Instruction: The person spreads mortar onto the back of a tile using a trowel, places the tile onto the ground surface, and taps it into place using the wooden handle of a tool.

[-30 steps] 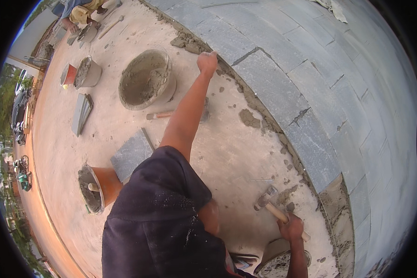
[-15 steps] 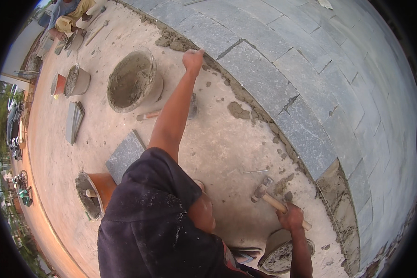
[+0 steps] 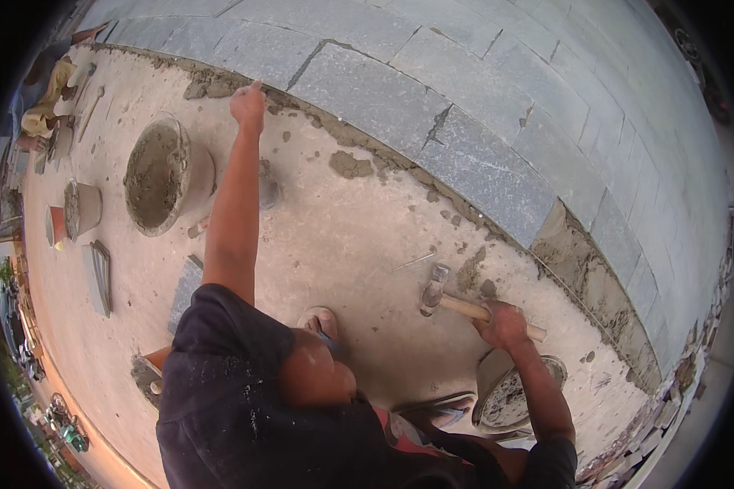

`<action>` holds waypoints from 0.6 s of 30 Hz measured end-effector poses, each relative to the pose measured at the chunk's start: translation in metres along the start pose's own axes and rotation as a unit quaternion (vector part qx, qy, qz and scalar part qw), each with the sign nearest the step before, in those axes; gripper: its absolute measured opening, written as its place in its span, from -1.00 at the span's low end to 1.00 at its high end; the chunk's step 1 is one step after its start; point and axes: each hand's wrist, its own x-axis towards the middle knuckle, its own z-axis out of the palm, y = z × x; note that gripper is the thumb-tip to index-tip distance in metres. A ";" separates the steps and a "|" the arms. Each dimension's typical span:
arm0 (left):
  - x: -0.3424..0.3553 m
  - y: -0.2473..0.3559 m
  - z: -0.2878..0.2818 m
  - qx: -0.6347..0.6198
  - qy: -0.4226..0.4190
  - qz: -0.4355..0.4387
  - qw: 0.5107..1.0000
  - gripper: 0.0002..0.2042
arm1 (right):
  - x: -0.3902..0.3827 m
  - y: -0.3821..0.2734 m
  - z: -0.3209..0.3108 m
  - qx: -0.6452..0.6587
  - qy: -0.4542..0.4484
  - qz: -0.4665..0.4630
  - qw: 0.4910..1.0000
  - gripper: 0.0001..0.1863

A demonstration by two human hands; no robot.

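Note:
My left arm stretches away from me to the edge of the grey stone paving slabs [image 3: 367,90]. There my left hand [image 3: 249,106] is closed beside lumps of mortar [image 3: 210,84]; anything pinched in its fingers is too small to make out. In my right hand [image 3: 504,324] is a hammer [image 3: 465,306], gripped by its wooden handle, the metal head pointing left above the concrete floor. A strip of bare mortar bed [image 3: 583,261] lies to the right of this hand, along the slabs. Close by my right forearm stands a bucket [image 3: 514,399] with mortar in it.
A large mortar bucket [image 3: 159,175] stands left of my left arm, with smaller buckets [image 3: 83,209] beyond. Stacked slab pieces [image 3: 98,277] lean nearby. A thin metal rod [image 3: 413,261] lies on the floor. Another person [image 3: 49,98] crouches at the far left.
My view has turned, so the slabs and buckets sit further left. My left hand stays closed at the slab edge, and the hammer remains in my right hand.

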 end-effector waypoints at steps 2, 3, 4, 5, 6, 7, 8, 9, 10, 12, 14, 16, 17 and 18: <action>-0.004 0.000 0.000 0.041 -0.003 0.034 0.999 -0.73 | 0.002 0.005 0.004 0.000 0.005 0.000 1.000 -0.43; -0.019 0.003 0.010 0.055 -0.019 0.054 0.997 -0.73 | -0.001 0.010 0.007 0.001 0.011 0.000 1.000 -0.42; -0.034 0.008 0.015 0.070 -0.032 0.075 0.994 -0.73 | -0.003 0.013 0.009 0.003 0.016 -0.005 1.000 -0.41; -0.041 0.011 0.015 0.086 -0.040 0.101 0.990 -0.72 | -0.002 0.012 0.008 0.000 -0.003 -0.004 1.000 -0.39; -0.049 0.014 0.015 0.153 -0.035 0.146 0.977 -0.74 | -0.001 0.011 0.005 -0.003 -0.022 -0.005 1.000 -0.37; -0.060 0.018 0.015 0.169 -0.038 0.174 0.969 -0.75 | -0.002 0.010 0.004 -0.007 -0.041 -0.006 0.999 -0.35; -0.074 0.023 0.018 0.182 -0.043 0.202 0.961 -0.77 | -0.003 0.010 0.005 -0.001 -0.026 -0.007 1.000 -0.36; -0.089 0.027 0.021 0.195 -0.047 0.229 0.953 -0.78 | -0.004 0.011 0.008 0.004 -0.011 -0.010 1.000 -0.37; -0.104 0.033 0.024 0.170 -0.067 0.247 0.952 -0.80 | -0.004 0.012 0.009 0.008 0.005 -0.016 1.000 -0.38; -0.139 0.042 0.033 0.121 -0.108 0.281 0.946 -0.83 | -0.003 0.014 0.012 0.006 0.003 -0.024 1.000 -0.37; -0.188 0.055 0.046 0.086 -0.191 0.272 0.939 -0.86 | -0.002 0.014 0.012 0.005 -0.006 -0.028 1.000 -0.37; -0.239 0.064 0.056 0.111 -0.300 0.300 0.899 -0.84 | -0.003 0.013 0.008 0.005 -0.024 -0.027 0.999 -0.36; -0.262 0.066 0.062 0.125 -0.331 0.382 0.854 -0.82 | -0.005 0.012 0.006 0.001 -0.028 -0.024 0.999 -0.38; -0.282 0.069 0.067 0.138 -0.358 0.461 0.800 -0.79 | -0.008 0.010 0.002 -0.003 -0.032 -0.021 0.999 -0.40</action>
